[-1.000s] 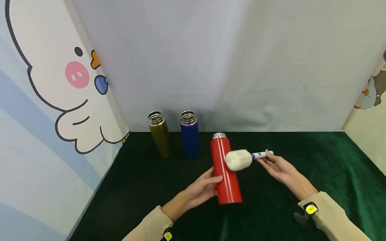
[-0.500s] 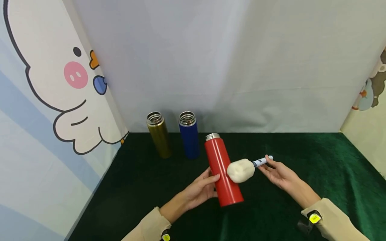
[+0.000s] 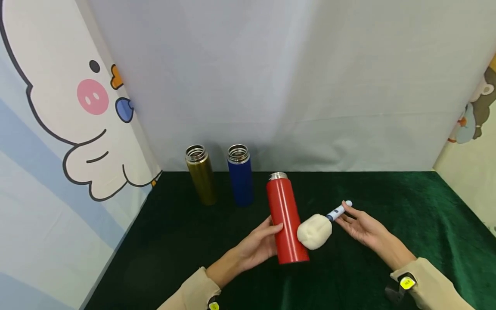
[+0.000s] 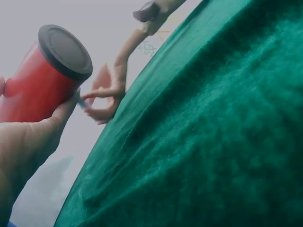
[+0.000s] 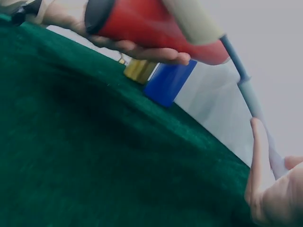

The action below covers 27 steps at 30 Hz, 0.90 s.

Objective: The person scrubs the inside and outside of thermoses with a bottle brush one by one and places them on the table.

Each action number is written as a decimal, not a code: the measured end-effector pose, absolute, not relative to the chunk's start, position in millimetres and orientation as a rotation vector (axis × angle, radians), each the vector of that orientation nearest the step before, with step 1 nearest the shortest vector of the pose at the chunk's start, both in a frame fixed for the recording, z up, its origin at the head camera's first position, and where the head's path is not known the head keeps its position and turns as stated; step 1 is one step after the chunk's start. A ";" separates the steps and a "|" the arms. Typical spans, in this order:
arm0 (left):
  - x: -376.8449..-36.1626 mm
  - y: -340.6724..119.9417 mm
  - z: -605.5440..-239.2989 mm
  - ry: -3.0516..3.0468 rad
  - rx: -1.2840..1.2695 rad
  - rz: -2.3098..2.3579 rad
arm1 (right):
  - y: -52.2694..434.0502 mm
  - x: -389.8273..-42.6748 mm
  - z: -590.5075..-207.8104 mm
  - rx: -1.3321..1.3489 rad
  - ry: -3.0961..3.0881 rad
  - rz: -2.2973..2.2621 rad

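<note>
My left hand [image 3: 257, 245] grips a red bottle [image 3: 284, 215] around its lower half, lifted and leaning a little, its steel neck uppermost. In the left wrist view the dark base of the red bottle [image 4: 66, 49] faces the camera. My right hand [image 3: 364, 228] pinches the pale patterned handle of a bottle brush [image 3: 338, 212]. The brush's thick cream sponge head [image 3: 314, 232] lies against or just in front of the bottle's lower right side; whether they touch I cannot tell. In the right wrist view that head [image 5: 194, 21] overlaps the red bottle.
A gold bottle [image 3: 202, 178] and a blue bottle [image 3: 240, 181], both uncapped, stand upright at the back left. Dark green cloth [image 3: 387, 193] covers the table. A pale curtain [image 3: 310, 86] hangs behind it, with a cartoon-printed panel [image 3: 46, 107] on the left.
The brush head has moved down and slightly right along the bottle, and its handle tilts more steeply. The red bottle has swayed left and partly back in my left hand.
</note>
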<state>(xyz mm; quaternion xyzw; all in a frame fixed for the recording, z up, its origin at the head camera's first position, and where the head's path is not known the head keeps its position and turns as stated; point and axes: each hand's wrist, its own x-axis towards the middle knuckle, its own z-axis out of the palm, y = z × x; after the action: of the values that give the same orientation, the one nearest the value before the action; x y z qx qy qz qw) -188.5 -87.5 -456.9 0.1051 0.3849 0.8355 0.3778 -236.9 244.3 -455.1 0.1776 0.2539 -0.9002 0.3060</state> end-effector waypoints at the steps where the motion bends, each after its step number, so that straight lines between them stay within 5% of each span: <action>1: -187.5 -86.9 -457.3 0.986 0.277 2.126 | 241.9 -240.1 -453.3 0.488 0.659 -2.400; 11: -182.0 -86.7 -458.5 1.010 0.354 2.042 | 227.0 -260.7 -443.0 0.553 0.420 -2.605; 18: -187.4 -87.9 -456.9 1.060 0.350 2.097 | 231.6 -244.6 -452.7 0.657 0.539 -2.520; 27: -195.0 -94.8 -454.7 1.088 0.341 2.170 | 266.1 -226.7 -458.7 0.384 0.877 -2.402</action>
<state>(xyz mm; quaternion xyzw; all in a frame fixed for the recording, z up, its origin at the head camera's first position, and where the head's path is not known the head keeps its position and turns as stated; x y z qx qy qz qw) -195.0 -94.8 -454.7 0.1309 0.4179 0.8329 0.3384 -226.7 266.1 -458.7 0.1430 0.3261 -0.8934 0.2741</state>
